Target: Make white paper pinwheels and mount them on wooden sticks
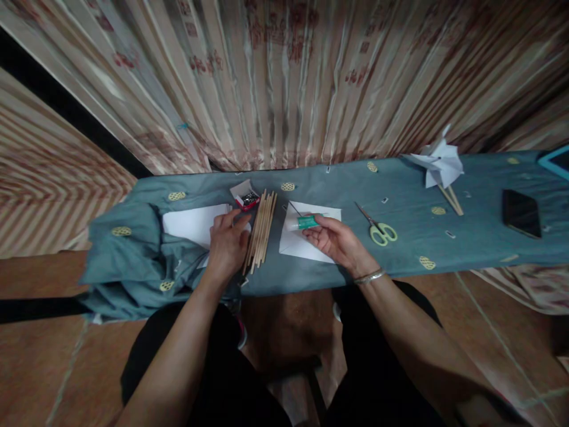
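Observation:
My right hand [332,237] is closed around a green-and-white glue stick [306,222], held level above a square sheet of white paper [293,244]. Crease lines run across that sheet, and a thin dark line shows near its upper left corner. My left hand [229,240] lies with its fingers apart between a stack of white paper [191,222] and a bundle of thin wooden sticks [263,228]. A small white bit shows beside its fingertips; I cannot make out what it is. Just beyond those fingers sits an open little box [245,196] with dark shiny pieces inside.
Green-handled scissors [380,231] lie right of the sheet. Farther right are a white paper pinwheel [440,165] on sticks, a black phone [521,213] and a blue-edged device [555,160]. The cloth [311,281] is bunched at the left; a curtain [288,89] hangs behind.

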Tool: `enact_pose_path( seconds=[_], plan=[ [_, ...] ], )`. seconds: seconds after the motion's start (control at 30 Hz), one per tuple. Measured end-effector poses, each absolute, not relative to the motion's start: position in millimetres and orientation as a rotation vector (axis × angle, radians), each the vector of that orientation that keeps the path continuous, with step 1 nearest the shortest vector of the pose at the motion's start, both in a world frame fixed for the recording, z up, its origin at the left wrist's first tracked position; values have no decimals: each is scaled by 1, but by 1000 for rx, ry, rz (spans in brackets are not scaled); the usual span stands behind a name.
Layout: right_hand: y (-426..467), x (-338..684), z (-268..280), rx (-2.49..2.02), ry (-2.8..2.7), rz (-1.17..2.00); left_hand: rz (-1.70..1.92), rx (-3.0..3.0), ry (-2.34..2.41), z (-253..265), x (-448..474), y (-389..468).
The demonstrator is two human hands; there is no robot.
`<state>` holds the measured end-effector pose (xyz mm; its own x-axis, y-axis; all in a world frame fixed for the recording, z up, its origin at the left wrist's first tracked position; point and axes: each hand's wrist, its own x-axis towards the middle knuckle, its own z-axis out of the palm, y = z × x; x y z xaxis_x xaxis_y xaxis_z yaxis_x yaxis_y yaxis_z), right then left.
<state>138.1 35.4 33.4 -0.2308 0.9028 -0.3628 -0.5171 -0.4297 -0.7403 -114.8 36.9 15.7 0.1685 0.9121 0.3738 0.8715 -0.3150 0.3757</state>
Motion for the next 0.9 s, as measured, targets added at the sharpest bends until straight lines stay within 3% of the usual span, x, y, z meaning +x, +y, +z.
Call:
enact_pose_path(
  seconds=[0.13,0.27,0.4,0.9],
  plan=[
    [34,129,32,-934,-592,1855,896,2124,1688,13,-121,39],
    [29,121,31,-856,-586,1906,1218,1444,1523,26,-117,29],
    [25,115,26,-834,-614,1953,1240,1009,1288,38,-106,19],
    [24,115,23,-851,-668,1971,1178,923,1177,44,-96,17]
  ],
)
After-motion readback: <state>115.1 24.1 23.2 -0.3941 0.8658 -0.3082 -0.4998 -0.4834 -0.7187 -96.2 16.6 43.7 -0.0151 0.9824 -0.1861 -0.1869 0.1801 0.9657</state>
